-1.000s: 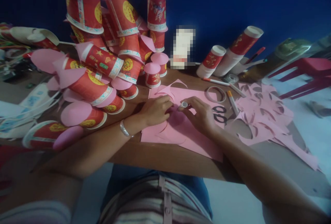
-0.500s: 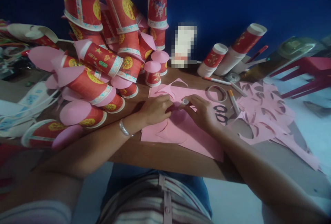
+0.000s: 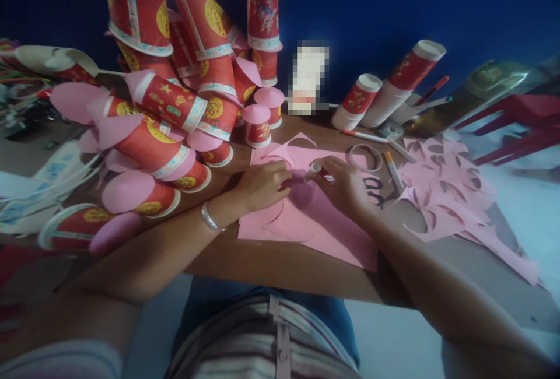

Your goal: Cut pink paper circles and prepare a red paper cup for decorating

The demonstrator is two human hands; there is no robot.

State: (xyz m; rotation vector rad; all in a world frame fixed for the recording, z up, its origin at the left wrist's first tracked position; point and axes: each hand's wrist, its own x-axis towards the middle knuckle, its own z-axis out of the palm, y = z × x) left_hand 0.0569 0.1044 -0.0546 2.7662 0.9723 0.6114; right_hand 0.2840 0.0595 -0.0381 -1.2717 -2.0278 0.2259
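Note:
My left hand [image 3: 268,183] has its fingers curled together at the left edge of a small pink paper piece [image 3: 301,191], closed on that edge. In my right hand [image 3: 343,183] is a short white tube [image 3: 314,168], gripped between thumb and fingers just above the same piece. Pink paper sheets [image 3: 341,233] lie flat beneath both hands. A curved pink offcut [image 3: 297,144] rests beyond my left hand. Scissors handles [image 3: 374,192] show beside my right hand, their blades hidden.
Red paper cups with pink cone tops [image 3: 149,140] crowd the left and back. Stacked cups [image 3: 356,102], a tape roll [image 3: 365,158] and a marker [image 3: 394,170] stand or lie right of centre. Pink scraps [image 3: 450,192] cover the right side, near a red stool [image 3: 516,116].
My right hand has shifted the white tube slightly to the right and up over the pink piece. My left hand has stayed nearly still.

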